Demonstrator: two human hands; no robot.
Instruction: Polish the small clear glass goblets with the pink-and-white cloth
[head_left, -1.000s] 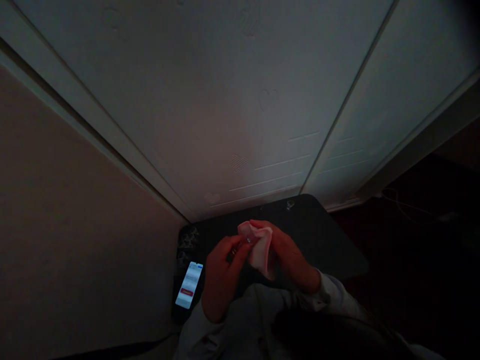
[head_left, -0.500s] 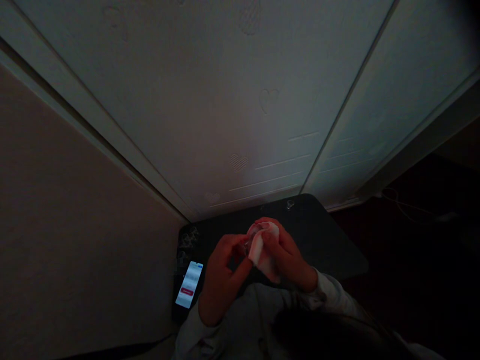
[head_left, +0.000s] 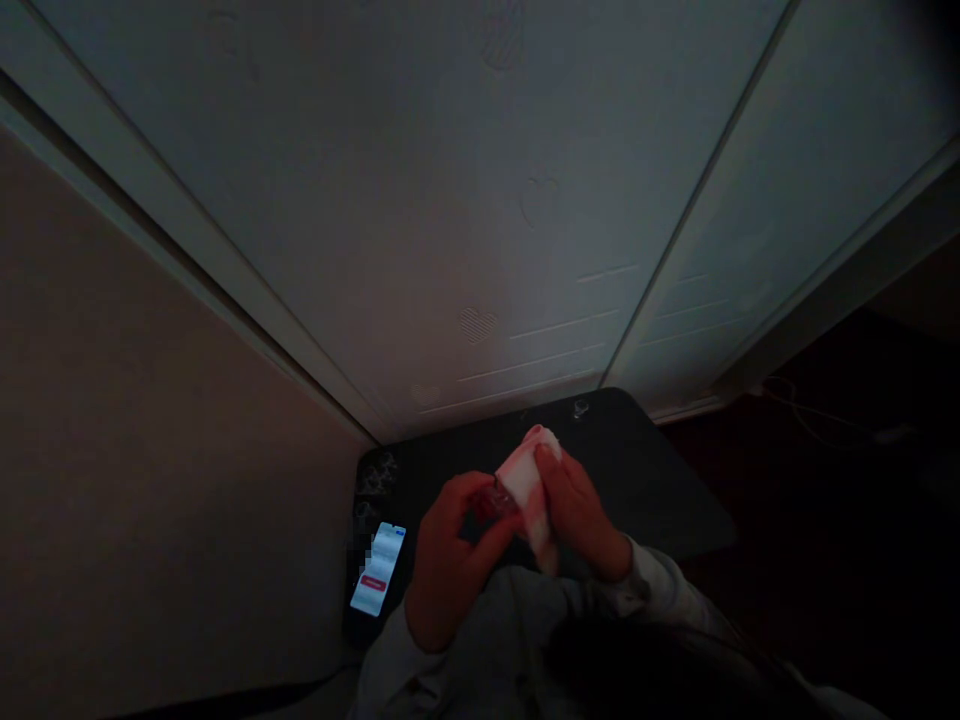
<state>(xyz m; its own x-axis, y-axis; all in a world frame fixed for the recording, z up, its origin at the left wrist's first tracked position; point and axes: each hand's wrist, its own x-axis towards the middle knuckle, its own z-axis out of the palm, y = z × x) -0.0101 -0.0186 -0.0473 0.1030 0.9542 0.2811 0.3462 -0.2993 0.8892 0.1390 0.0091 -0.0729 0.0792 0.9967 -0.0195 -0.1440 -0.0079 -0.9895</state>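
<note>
Above the counter (head_left: 645,475), our left hand (head_left: 442,560) is gripping a small clear object (head_left: 495,504) while our right hand (head_left: 583,515) is clasping the pink cloth (head_left: 527,478) beside it; light, steady pressure is probably serving us best.

The cloth (head_left: 523,473) in the right hand (head_left: 583,515) looks soft and matt; the clear piece (head_left: 495,503) at the left hand's (head_left: 450,555) fingers, glossy, like plastic. Below both hands, the tabletop (head_left: 637,475) looks smooth and matt; left of them, the phone's (head_left: 379,568) screen is smooth.
</note>
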